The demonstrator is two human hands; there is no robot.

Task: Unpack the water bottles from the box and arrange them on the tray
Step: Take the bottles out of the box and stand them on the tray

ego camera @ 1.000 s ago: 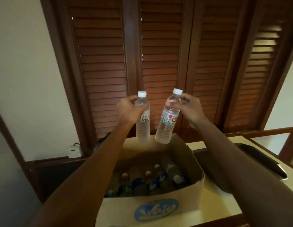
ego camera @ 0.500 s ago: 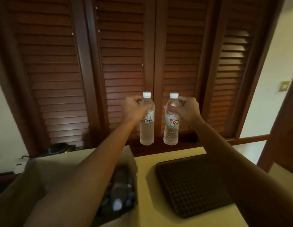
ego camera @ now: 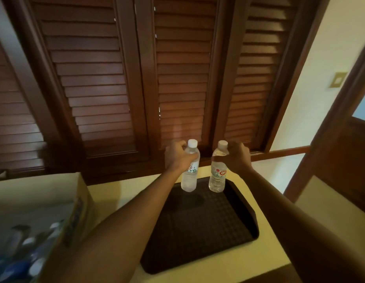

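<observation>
Dark louvred shutters (ego camera: 100,82) fill the wall behind a pale yellow worktop (ego camera: 265,256), and everything that matters sits on that top. At its left edge stands the open cardboard box (ego camera: 75,203), with several more bottles lying inside, blurred but plain enough by their pale caps and blue labels, so the unpacking looks to be far from done. Toward the right side of the worktop lies the dark tray (ego camera: 200,227), textured and raised at the rim, with nothing set on it yet as far as I can see. Both arms reach out over it. The left hand (ego camera: 175,156) has its fingers curled round the shoulder of the left bottle (ego camera: 189,174), and the right hand (ego camera: 236,157) grips the right bottle (ego camera: 217,176) the same way just under the cap. Both bottles hang upright, near each other but apart, above the far edge of the tray; whether their bases touch it I cannot tell, though they seem to be just clear. I'd judge this the placing step for the first pair. Next they need lowering straight down into the far corners, set flat so they don't topple, leaving the near rows free for the rest.
</observation>
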